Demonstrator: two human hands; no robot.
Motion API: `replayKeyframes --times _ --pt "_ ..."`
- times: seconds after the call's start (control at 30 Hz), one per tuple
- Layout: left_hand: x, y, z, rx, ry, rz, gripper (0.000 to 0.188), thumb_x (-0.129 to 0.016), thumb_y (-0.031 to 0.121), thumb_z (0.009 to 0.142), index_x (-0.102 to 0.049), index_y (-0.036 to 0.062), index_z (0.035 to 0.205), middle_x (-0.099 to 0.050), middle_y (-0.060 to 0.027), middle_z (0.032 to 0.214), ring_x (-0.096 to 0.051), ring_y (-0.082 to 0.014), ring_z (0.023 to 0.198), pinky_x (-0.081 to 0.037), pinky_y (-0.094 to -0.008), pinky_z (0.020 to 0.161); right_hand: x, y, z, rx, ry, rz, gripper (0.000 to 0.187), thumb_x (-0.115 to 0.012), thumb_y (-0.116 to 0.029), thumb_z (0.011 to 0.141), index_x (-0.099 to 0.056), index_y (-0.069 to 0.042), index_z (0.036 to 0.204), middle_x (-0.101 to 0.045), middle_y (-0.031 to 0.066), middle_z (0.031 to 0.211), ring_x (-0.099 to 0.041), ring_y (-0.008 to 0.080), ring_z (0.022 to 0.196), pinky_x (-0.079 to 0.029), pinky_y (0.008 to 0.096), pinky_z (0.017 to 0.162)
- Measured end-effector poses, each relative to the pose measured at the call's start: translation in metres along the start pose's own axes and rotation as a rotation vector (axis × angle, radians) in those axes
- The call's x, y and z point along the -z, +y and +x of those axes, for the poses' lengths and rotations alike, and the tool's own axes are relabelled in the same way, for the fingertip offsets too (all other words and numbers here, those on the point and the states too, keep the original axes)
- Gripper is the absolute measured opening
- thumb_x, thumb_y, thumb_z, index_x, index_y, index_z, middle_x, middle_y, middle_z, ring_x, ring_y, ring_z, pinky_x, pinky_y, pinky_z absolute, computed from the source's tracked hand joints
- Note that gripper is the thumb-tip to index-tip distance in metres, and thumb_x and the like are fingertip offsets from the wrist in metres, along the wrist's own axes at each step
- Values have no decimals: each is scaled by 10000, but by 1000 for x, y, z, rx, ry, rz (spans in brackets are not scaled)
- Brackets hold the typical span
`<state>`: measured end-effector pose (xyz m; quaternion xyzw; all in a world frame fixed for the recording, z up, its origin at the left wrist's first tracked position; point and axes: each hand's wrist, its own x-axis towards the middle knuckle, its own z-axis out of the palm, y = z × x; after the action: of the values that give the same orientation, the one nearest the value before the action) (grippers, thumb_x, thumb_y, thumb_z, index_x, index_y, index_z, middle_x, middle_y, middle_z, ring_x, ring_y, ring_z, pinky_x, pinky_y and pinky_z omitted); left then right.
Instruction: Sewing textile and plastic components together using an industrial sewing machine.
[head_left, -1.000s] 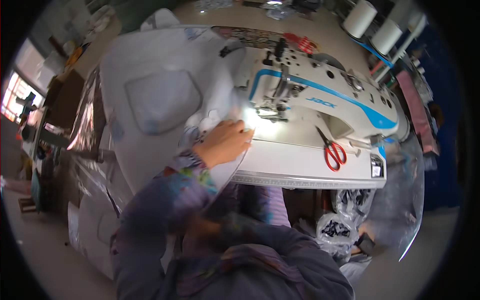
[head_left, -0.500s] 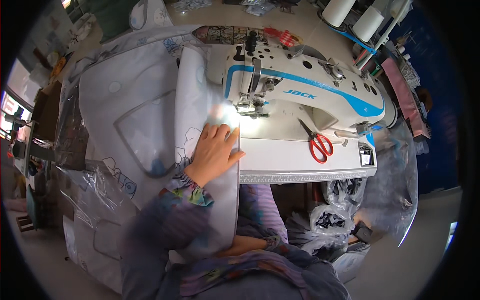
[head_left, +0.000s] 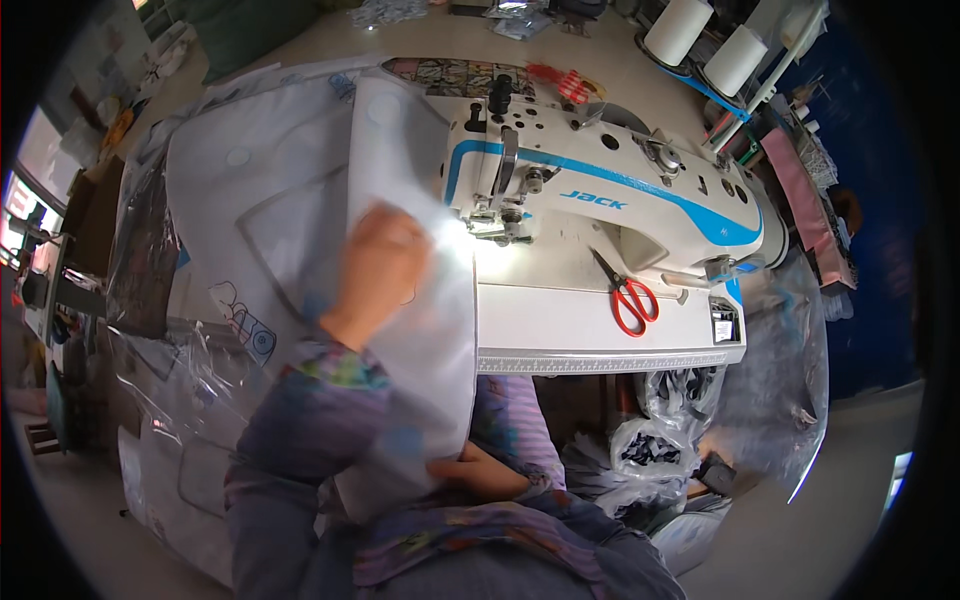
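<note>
Pale grey-white printed fabric [head_left: 415, 365] lies left of the sewing machine [head_left: 600, 170], its right edge running down from the lit needle area. My left hand [head_left: 385, 265] is over the fabric, left of the needle. It is smeared by motion, so its fingers cannot be made out clearly. Low down near my lap, my right hand [head_left: 482, 473] holds the fabric's near right edge, with the thumb showing on top and other fingers hidden. The light washes out the spot under the presser foot [head_left: 505, 235].
Red-handled scissors [head_left: 633, 300] lie on the machine bed. White thread cones [head_left: 678, 32] stand at the back right. Clear plastic bags of dark scraps [head_left: 655, 447] sit below the table's right side. Clear plastic sheeting [head_left: 175, 385] lies at the left.
My left hand has lifted from its flat place near the fabric's edge and moved left and up. The fabric has shifted, and more of my right hand shows at its edge.
</note>
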<state>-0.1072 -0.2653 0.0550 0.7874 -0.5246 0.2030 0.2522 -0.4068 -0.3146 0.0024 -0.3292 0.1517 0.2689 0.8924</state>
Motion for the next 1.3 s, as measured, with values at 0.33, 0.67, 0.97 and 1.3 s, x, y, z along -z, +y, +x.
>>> replayKeyframes --times 0.33,0.67,0.97,1.3 --pt "138 -231 -250 880 195 108 495 -672 478 900 -710 20 1084 -715 -132 807 -707 -252 775 -548 -392 681 0 0 3 45 123 66 573 -656 -138 966 -418 -14 1473 -516 86 1438 -479 216 1318 -364 365 1126" --pt "147 -209 -179 1240 -73 -119 801 -415 733 943 -706 -4 822 -541 -81 614 -526 -191 549 -408 -345 510 9 10 1 -6 112 45 542 -634 -114 974 -420 -21 1464 -518 114 1440 -500 259 1319 -405 409 1115" --pt "143 -127 -208 409 247 198 571 -569 383 985 -494 30 1426 -526 -150 1432 -489 -271 1314 -352 -413 1121 21 14 -25 130 181 26 432 -582 -97 994 -495 -18 1409 -586 122 1361 -541 244 1273 -432 409 1075" --pt "244 -62 -262 1335 1007 -298 564 -563 322 1001 -457 2 1452 -460 -198 1472 -490 -321 1325 -416 -429 1084 9 8 11 -7 -180 -387 413 -691 -233 956 -625 21 1275 -675 63 1183 -593 137 1076 -468 278 950"
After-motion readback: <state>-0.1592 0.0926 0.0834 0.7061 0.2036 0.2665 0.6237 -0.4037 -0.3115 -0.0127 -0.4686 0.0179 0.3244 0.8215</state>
